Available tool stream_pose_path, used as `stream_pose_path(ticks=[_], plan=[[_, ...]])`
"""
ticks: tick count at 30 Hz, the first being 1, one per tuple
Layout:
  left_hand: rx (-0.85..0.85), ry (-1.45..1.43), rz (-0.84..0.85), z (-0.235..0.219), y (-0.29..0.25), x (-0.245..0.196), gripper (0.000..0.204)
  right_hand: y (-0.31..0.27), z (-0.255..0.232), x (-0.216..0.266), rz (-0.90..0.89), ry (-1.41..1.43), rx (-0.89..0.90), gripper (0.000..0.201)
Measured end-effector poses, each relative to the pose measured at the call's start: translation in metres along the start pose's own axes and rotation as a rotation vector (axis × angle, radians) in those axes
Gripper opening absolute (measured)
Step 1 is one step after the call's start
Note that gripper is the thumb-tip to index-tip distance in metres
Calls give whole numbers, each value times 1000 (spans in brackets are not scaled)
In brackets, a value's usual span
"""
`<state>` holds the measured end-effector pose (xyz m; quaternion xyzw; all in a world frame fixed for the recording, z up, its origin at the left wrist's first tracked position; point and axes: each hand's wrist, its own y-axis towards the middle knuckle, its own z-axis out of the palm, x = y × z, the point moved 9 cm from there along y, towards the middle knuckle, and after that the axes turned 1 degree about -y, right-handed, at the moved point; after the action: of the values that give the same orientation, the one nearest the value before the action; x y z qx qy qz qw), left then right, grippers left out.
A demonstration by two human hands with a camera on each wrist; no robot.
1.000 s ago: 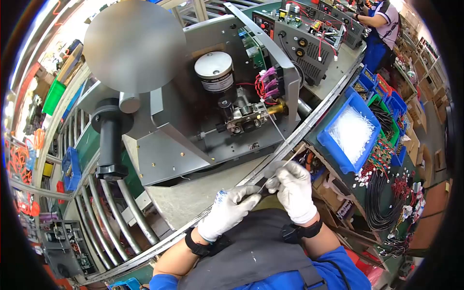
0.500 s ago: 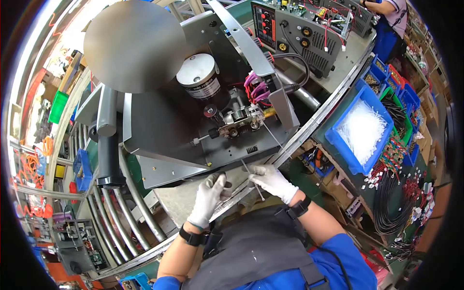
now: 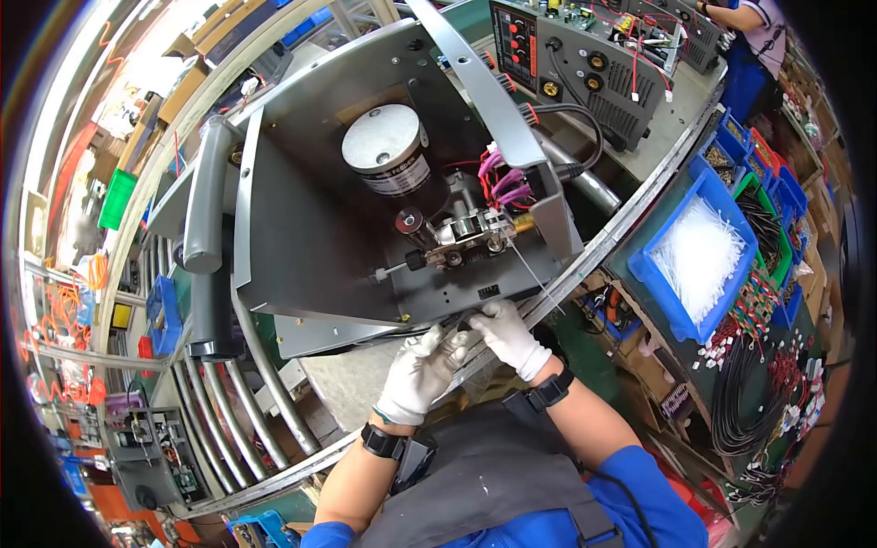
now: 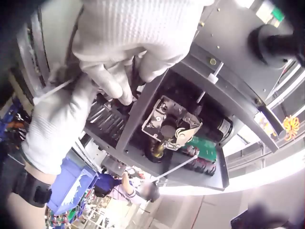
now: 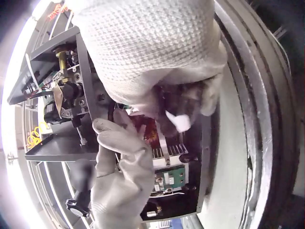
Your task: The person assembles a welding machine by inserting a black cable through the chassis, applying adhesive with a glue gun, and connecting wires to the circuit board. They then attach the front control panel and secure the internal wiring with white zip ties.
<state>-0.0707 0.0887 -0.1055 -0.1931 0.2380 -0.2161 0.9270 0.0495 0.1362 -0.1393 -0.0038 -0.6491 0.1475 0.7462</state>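
Note:
Both gloved hands meet at the near lower edge of a grey metal machine housing (image 3: 315, 274). My right hand (image 3: 512, 340) pinches a white cable tie (image 4: 55, 90), whose pale tip (image 5: 180, 122) shows below the glove in the right wrist view. My left hand (image 3: 423, 373) reaches into the housing's underside opening, fingers slightly bent, close to a dark cable (image 5: 116, 109); its fingertips overlap the opening. Inside the housing above stand a silver-topped motor (image 3: 384, 142) and a metal feed mechanism (image 3: 466, 239). Another thin white tie (image 3: 537, 274) sticks out from that mechanism.
A blue bin (image 3: 662, 274) of white cable ties stands at right, beside bundled black cables (image 3: 744, 402). Metal rollers (image 3: 260, 393) run at left. Further machines (image 3: 585, 82) sit at the back right, with another person (image 3: 758, 59) behind them. A metal rail (image 3: 603, 247) edges the bench.
Both hands moved from near the body forward to the housing's lower edge. They parted, then came together again. The tie in the right hand now goes in at the opening.

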Motion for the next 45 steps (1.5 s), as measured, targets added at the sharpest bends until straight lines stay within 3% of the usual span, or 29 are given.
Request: stream_pose_path(ticks=[1, 2, 5, 6, 9, 12, 14, 16, 21, 25, 32, 35, 38, 40, 41, 43, 45], plan=[[-6, 0, 7, 3, -2, 0, 13, 4, 1, -8, 83, 0, 6, 10], [-8, 10, 4, 5, -3, 0, 14, 11, 8, -15, 21, 320, 12, 7], [-13, 104, 18, 4, -5, -2, 27, 8, 13, -13, 79, 375, 83, 8], [-22, 186, 9, 0, -5, -1, 30, 1, 14, -15, 183, 476, 30, 9], [-7, 266, -18, 1, -7, 2, 37, 1, 7, -13, 56, 341, -84, 9], [20, 290, -30, 8, -7, 3, 40, 6, 3, -26, 14, 224, -63, 10], [25, 311, -22, 10, -6, 1, 40, 5, 3, -20, 16, 222, -66, 11], [9, 234, -59, 7, -4, 1, 25, 4, 3, -14, 16, 220, -70, 12], [16, 316, -45, 8, -5, 1, 37, -6, 2, 12, 8, 172, -47, 10], [14, 296, -49, 3, -4, 3, 35, -1, 1, -2, -4, 65, 1, 8], [22, 324, -48, 4, -3, 3, 35, -3, 0, -1, 5, 138, -57, 13], [-3, 327, -43, 1, -3, 2, 40, 1, 2, -7, -20, -5, -7, 9], [-73, 473, -93, 15, -12, -3, 45, 3, 7, -4, 25, 244, -85, 4], [-218, 1184, -76, 27, -24, -21, 46, 10, 6, 4, -115, 258, -112, 4], [-218, 1187, -77, 30, -25, -19, 46, 10, 6, 6, -114, 261, -114, 4], [-297, 1572, 677, 80, -45, -56, 39, 7, 8, 26, -230, 271, -88, 10], [-389, 1520, 616, 96, -41, -57, 38, 6, 8, 20, -204, 189, -58, 13]])
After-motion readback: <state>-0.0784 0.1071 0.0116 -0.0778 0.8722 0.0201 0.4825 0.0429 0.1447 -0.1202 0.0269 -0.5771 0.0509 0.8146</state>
